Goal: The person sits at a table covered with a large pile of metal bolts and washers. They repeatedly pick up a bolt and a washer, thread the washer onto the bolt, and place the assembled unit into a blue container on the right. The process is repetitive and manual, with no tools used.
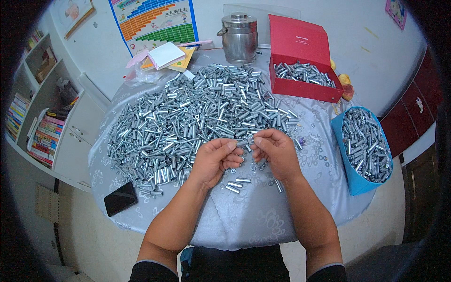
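Observation:
My left hand (pixel 217 159) and my right hand (pixel 276 152) meet over the near edge of a big heap of loose metal hardware (pixel 188 117). The heap mixes shiny tube sleeves, bolts, nuts and washers. Thumb and forefinger of each hand pinch a small silvery metal bolt (pixel 242 142), which spans the gap between them; the fingertips partly hide its ends. Below the hands, a few loose metal sleeves (pixel 233 187) lie on the cloth, with small nuts and washers close by.
A silver patterned cloth (pixel 244 221) covers the round table. Right of the heap stand a red box (pixel 305 89) and a blue fabric bin (pixel 350 155), both holding metal pieces. A steel pot (pixel 239 40), notepads (pixel 167 55) and a black phone (pixel 120 199) also rest there.

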The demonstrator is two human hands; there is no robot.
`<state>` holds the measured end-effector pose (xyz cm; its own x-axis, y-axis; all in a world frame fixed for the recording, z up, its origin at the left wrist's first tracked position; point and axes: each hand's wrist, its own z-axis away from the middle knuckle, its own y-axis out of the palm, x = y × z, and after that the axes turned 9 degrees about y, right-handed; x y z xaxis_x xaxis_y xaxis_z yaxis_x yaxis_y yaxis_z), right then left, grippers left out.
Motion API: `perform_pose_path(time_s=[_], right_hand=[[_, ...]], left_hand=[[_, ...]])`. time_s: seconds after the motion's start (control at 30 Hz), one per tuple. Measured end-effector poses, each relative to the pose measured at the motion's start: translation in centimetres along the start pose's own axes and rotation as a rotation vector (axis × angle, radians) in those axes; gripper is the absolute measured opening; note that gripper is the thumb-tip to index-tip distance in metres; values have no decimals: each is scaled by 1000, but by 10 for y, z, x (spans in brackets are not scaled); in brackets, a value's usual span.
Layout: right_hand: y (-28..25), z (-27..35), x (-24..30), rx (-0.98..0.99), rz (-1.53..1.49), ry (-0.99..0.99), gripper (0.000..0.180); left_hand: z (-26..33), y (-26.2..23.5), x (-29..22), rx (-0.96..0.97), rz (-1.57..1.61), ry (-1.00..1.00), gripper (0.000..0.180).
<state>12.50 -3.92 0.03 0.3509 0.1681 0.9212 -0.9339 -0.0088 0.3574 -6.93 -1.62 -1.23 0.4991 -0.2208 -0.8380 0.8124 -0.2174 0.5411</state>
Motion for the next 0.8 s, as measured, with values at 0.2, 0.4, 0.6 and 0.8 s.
perform_pose_path(time_s=[0.2, 0.4, 0.6, 0.8], right_hand=[[3, 1, -3, 13, 162, -73, 19], [5, 3, -1, -21, 256, -105, 20], [-3, 4, 1, -40, 592, -157, 15], [-1, 7, -9, 290, 1269, -420, 13]], left_hand=[[-2, -7, 4, 12, 62, -5, 20], [-2, -6, 4, 46, 111, -33, 20], [-2, -9, 1, 19, 187, -3, 17], [-4, -12, 1, -3, 201, 37, 16]])
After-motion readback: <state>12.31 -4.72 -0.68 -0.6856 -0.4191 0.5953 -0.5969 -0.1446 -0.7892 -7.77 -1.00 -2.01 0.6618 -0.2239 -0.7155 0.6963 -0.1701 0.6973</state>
